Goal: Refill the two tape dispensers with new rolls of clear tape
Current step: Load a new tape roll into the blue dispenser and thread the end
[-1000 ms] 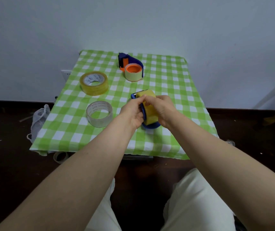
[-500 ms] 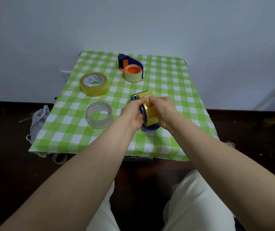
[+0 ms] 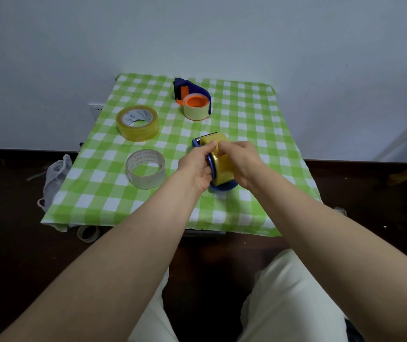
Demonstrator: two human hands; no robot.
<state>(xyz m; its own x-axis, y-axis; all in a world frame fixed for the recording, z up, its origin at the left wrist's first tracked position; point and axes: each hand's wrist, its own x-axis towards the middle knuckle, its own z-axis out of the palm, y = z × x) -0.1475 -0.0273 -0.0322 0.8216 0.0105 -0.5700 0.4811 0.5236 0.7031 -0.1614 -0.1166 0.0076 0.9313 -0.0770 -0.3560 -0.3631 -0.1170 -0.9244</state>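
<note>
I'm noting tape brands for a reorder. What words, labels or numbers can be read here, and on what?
Wide yellowish tape roll: dark print on its white core, too blurred to read.
Clear tape roll: faint print round its core, too small to read.
Far blue tape dispenser with orange hub, nearer blue tape dispenser and its loaded yellow tape roll: no print shows.

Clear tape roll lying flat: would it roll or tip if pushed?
Probably not: the clear roll lies flat, hole up, so it should slide, not roll. Its thin wall and wide hole suggest it is light. The cloth may bunch under it.
</note>
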